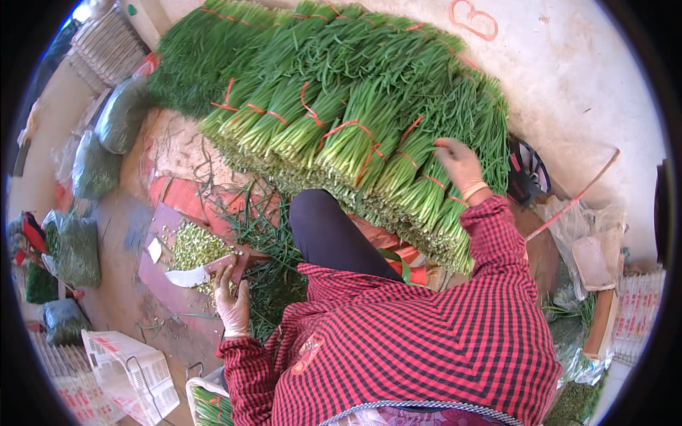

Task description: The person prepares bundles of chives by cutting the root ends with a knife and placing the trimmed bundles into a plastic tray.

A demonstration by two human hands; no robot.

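My left hand (233, 309), in a pale thin glove, has its fingertips at the handle of a broad-bladed knife (187, 276); its thumb stands apart. Under the knife is a reddish cutting board (155, 287), bearing a heap of chopped pale-green stem ends (197, 246). My right hand (462, 164), also gloved, is over the right part of a large stack of green chive-like bundles (346, 122) bound with red ties. Something orange-red shows at its fingertips; whether it is a tie or part of the glove, I cannot tell. Loose green leaves (266, 229) lie between board and stack.
My bent knee (330, 229) reaches the stack's front edge. Filled plastic bags (85, 165) line the left side, with a white plastic crate (133, 373) below. A pale wall (575, 80) rises behind the stack; a thin red stick (575, 197) leans at right.
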